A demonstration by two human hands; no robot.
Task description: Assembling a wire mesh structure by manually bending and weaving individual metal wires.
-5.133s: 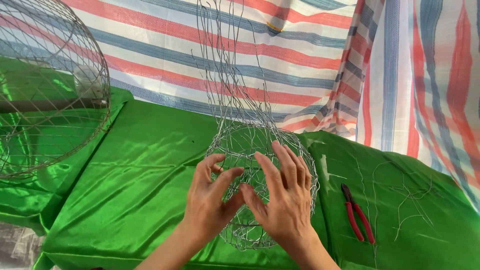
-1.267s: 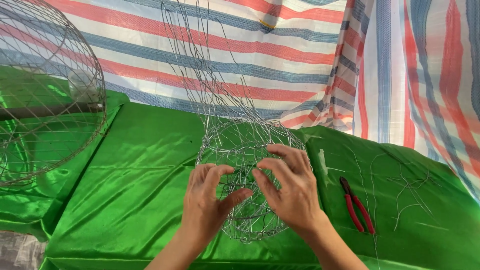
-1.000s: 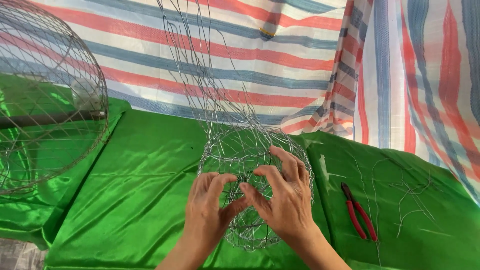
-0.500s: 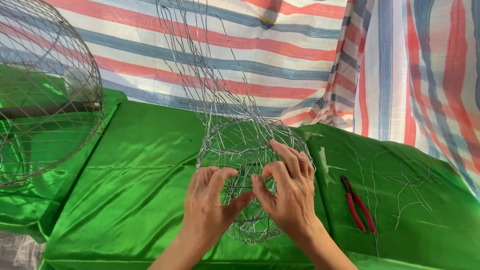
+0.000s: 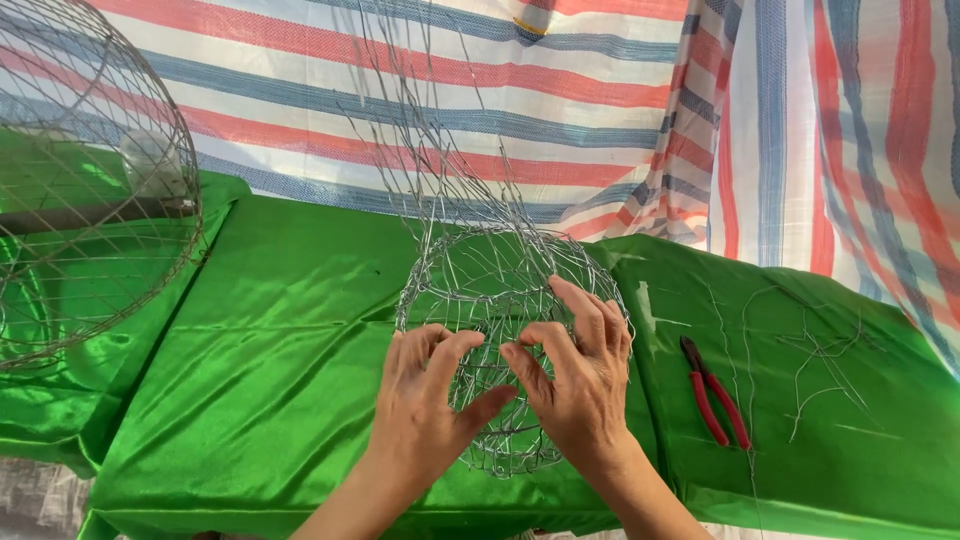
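Note:
A round wire-mesh basket frame (image 5: 478, 282) lies on its side on a green satin cloth (image 5: 290, 340), with long loose wire ends rising from it toward the striped tarp. My left hand (image 5: 425, 400) presses on the near left of the mesh, fingertips pinching wires at its middle. My right hand (image 5: 580, 375) grips the mesh on the right, fingers curled over the wires. Both thumbs meet near the centre of the frame.
Red-handled pliers (image 5: 715, 392) lie on the cloth to the right of my right hand, beside loose bent wire pieces (image 5: 810, 350). A large finished wire cage (image 5: 85, 180) stands at the far left. A striped tarp (image 5: 620, 90) hangs behind.
My hands have shifted slightly on the mesh, fingers reworking wires at its centre; the frame has stayed in the same spot on the cloth.

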